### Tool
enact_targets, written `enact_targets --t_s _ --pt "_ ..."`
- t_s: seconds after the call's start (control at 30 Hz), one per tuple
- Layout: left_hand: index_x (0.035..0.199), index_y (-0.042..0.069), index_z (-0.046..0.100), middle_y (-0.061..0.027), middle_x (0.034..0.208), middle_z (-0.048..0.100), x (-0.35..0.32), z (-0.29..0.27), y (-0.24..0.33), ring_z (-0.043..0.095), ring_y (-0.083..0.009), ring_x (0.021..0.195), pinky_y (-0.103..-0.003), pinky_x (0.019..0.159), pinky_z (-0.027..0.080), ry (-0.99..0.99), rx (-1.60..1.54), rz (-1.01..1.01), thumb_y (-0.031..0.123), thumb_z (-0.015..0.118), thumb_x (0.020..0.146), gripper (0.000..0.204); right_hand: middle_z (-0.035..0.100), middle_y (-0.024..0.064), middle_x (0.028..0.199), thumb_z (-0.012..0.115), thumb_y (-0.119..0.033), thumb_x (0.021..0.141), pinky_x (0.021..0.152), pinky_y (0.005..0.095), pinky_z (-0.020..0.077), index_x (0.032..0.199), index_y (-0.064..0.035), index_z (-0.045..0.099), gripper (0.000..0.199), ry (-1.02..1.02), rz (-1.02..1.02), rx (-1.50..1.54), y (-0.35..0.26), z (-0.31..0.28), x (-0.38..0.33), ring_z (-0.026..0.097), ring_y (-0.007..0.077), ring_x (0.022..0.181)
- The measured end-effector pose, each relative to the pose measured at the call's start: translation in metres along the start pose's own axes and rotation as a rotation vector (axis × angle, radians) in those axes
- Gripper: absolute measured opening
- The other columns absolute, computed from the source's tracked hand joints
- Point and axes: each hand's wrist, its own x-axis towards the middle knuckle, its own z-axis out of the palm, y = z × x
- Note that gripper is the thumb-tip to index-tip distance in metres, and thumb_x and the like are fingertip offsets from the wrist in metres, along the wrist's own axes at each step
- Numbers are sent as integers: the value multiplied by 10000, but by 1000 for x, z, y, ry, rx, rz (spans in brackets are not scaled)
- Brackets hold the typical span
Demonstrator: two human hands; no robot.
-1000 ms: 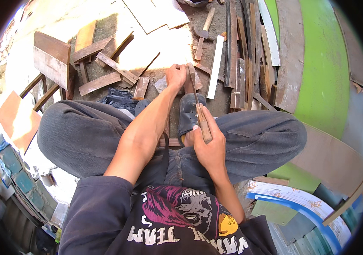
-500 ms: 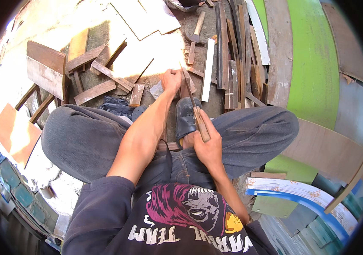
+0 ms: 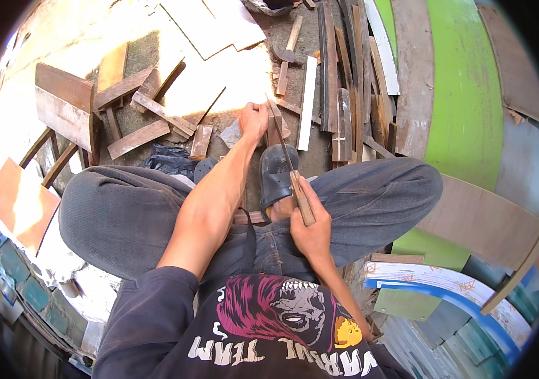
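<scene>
Steadily guide the wooden-handled tool [image 3: 302, 201] over the wood piece [image 3: 273, 134], clasped in right-hand fingers [image 3: 314, 204], clear of curled left-hand fingers [image 3: 254, 115] with hold unclear.

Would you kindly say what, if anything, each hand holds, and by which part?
The right hand grips a dark, thin-bladed tool by its brown wooden handle. The left hand is curled near the tool's far end; whether it holds anything is unclear.
</scene>
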Motion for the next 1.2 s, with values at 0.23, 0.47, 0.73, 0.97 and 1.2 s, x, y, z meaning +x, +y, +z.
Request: enact_targets --t_s 0.23,0.47,0.73,0.97,1.2 --pt "901 26 677 -202 915 723 -2 2 2 691 -358 921 -437 857 513 -37 43 62 371 636 887 348 649 242 1263 525 -19 824 950 362 508 1405 -41 540 581 -5 79 -15 21 21 56 657 344 1154" --pt "933 37 675 -199 941 723 0 1 1 686 -366 947 -443 864 511 -47 44 24 390 627 895 358 631 253 1290 526 -26 821 1003 376 479 1401 -49 546 581 -1 78 -2 19 19 48 620 353 1213" --pt "950 36 671 -205 969 717 7 3 -10 680 -371 972 -452 882 501 -39 53 -21 400 610 898 373 654 281 1212 530 -41 825 888 379 529 1422 -62 522 598 -24 61 -67 -7 9 27 690 388 1042" --pt "945 14 683 -225 976 716 14 6 -4 682 -377 960 -448 873 508 -74 55 23 382 605 883 381 650 264 1233 521 -23 823 920 378 513 1416 -68 531 595 -11 162 -10 9 31 69 671 353 1097" --pt "954 5 691 -232 969 718 10 -2 -7 684 -377 956 -444 875 510 -18 36 -5 387 612 876 397 628 219 1321 516 28 816 979 378 504 1415 -32 520 602 -87 69 10 -18 -16 -7 625 351 1204"
